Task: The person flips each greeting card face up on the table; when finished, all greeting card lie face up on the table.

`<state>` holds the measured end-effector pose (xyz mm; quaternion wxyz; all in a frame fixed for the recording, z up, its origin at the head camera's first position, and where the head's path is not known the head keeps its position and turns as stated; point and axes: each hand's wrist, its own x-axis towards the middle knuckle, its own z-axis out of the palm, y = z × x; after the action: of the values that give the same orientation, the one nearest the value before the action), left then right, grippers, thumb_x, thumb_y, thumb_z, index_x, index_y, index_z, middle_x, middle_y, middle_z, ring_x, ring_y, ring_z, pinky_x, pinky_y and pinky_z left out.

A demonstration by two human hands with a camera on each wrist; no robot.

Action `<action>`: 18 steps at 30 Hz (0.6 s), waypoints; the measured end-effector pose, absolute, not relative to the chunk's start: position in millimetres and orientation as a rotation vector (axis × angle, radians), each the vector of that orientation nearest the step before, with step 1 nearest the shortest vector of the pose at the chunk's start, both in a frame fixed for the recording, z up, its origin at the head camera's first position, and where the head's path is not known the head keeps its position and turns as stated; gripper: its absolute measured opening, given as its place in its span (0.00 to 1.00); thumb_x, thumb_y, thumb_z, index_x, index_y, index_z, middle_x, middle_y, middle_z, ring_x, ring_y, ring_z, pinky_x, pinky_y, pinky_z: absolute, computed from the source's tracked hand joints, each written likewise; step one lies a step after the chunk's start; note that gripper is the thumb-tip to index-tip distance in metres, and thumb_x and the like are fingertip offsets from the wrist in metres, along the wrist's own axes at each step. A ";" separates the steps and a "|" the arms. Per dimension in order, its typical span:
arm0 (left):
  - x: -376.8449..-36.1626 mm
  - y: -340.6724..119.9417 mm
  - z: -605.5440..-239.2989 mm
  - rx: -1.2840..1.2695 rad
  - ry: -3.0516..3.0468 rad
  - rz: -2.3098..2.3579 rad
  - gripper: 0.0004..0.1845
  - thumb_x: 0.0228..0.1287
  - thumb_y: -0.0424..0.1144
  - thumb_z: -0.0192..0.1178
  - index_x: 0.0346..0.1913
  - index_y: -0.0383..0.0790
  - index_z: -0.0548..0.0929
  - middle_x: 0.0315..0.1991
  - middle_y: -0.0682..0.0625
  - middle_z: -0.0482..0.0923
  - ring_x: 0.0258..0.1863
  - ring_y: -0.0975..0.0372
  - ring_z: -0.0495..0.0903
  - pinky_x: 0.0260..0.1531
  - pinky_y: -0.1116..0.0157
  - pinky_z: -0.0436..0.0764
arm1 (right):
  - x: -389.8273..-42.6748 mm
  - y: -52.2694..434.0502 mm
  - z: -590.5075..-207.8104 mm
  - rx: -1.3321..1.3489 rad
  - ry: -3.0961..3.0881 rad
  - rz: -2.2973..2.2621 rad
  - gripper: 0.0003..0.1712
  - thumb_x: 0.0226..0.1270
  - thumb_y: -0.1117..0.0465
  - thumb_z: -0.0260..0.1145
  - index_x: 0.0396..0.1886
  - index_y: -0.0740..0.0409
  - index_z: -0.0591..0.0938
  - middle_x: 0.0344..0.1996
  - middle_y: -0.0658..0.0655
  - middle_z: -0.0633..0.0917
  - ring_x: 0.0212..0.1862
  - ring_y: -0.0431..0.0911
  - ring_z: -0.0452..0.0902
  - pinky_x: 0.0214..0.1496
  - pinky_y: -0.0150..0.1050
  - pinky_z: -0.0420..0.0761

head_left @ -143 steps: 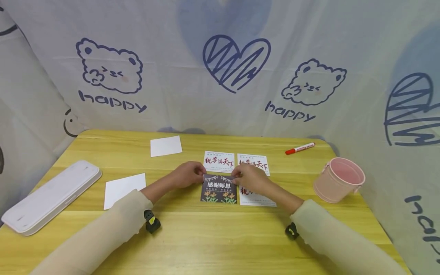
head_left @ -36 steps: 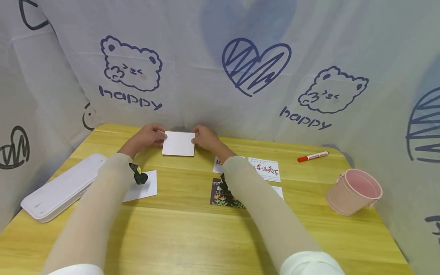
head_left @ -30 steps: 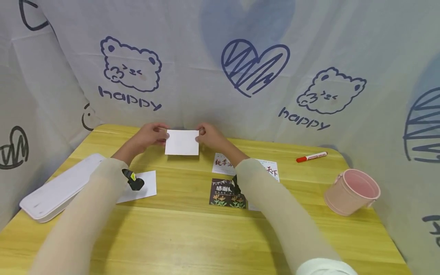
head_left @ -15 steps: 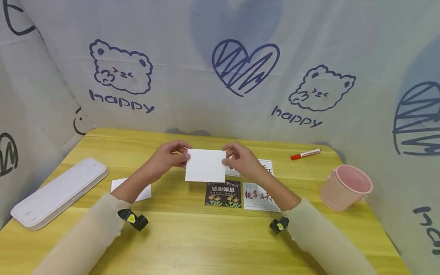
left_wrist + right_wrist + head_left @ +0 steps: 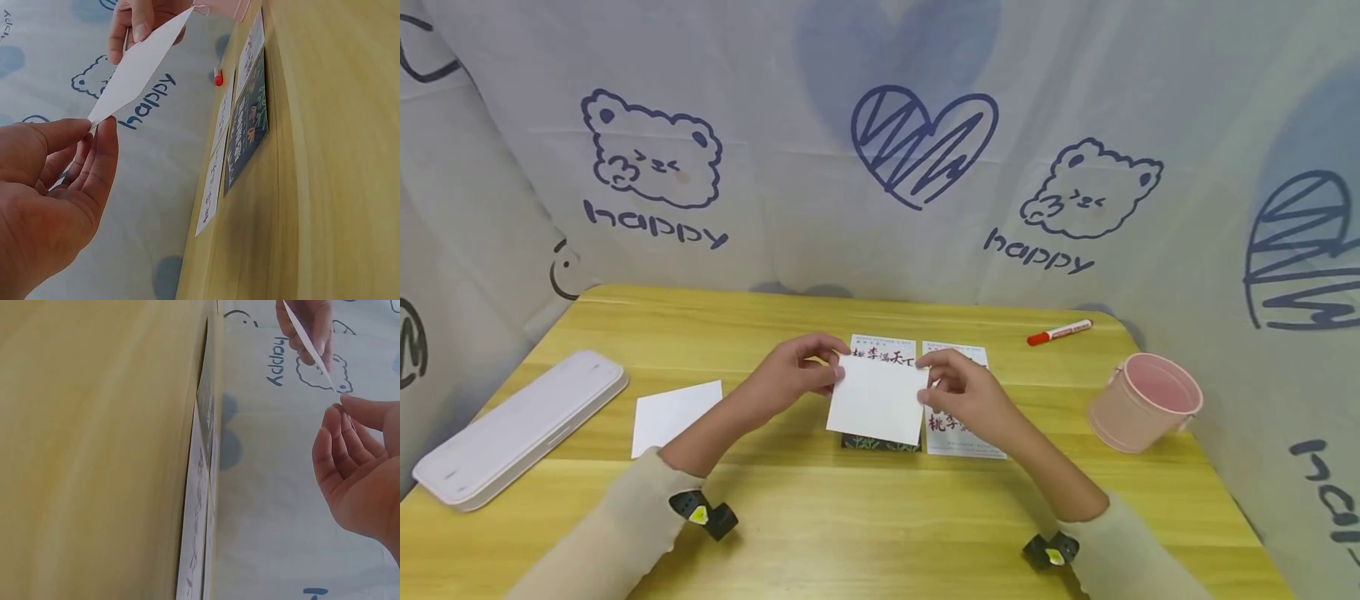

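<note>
A white card (image 5: 878,402), blank on the side facing me, is held up off the table between both hands. My left hand (image 5: 797,372) pinches its left edge between thumb and fingers. Its right edge is pinched by my right hand (image 5: 967,392). Beneath it lies a dark card with flowers (image 5: 249,128), mostly covered in the head view. Behind that is a white card with red Chinese characters (image 5: 883,345), partly hidden. Two similar printed cards lie to the right, one at the back (image 5: 973,353) and one nearer (image 5: 964,442), both partly behind my right hand.
Another blank white card (image 5: 673,412) lies on the wooden table (image 5: 865,525) at left, beside a long white case (image 5: 523,425). At right stand a pink bucket (image 5: 1142,404) and, farther back, a red-capped marker (image 5: 1060,332). A printed cloth hangs behind the table.
Both hands left the dark card, took the blank card from the back left of the table, lifted it and brought it right and nearer, over the dark card.
</note>
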<state>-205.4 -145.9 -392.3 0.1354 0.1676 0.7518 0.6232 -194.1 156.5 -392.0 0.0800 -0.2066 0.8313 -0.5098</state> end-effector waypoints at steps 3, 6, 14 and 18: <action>-203.5 -142.9 -391.7 0.492 2.174 1.792 0.16 0.72 0.35 0.61 0.60 0.41 0.78 0.45 0.44 0.76 0.38 0.56 0.84 0.47 0.58 0.85 | -192.3 162.1 -392.1 -0.712 2.452 -1.516 0.22 0.68 0.56 0.71 0.60 0.46 0.78 0.38 0.56 0.83 0.34 0.52 0.79 0.34 0.42 0.81; -201.5 -141.7 -393.2 0.500 2.164 1.785 0.16 0.71 0.35 0.61 0.60 0.41 0.79 0.45 0.45 0.76 0.37 0.57 0.83 0.46 0.59 0.85 | -191.2 166.6 -391.4 -0.855 2.407 -1.492 0.21 0.67 0.60 0.71 0.59 0.51 0.79 0.33 0.56 0.83 0.32 0.55 0.79 0.31 0.39 0.81; -199.8 -134.3 -400.1 0.514 2.277 1.807 0.24 0.68 0.32 0.63 0.66 0.41 0.74 0.59 0.37 0.71 0.47 0.53 0.82 0.52 0.55 0.84 | -186.6 168.2 -389.6 -0.980 2.378 -1.503 0.15 0.65 0.65 0.72 0.50 0.56 0.83 0.32 0.54 0.84 0.32 0.43 0.79 0.32 0.35 0.80; -192.7 -125.2 -396.7 0.623 2.582 1.733 0.26 0.66 0.34 0.67 0.65 0.44 0.76 0.66 0.41 0.67 0.60 0.50 0.75 0.61 0.50 0.77 | -181.8 165.0 -387.5 -0.967 2.412 -1.547 0.12 0.64 0.64 0.73 0.47 0.58 0.85 0.33 0.55 0.85 0.32 0.44 0.80 0.32 0.37 0.82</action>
<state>-192.7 -125.2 -396.7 -0.0152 0.1965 0.8140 0.5464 -181.8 165.0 -387.5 0.0586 -0.3193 0.7961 -0.5108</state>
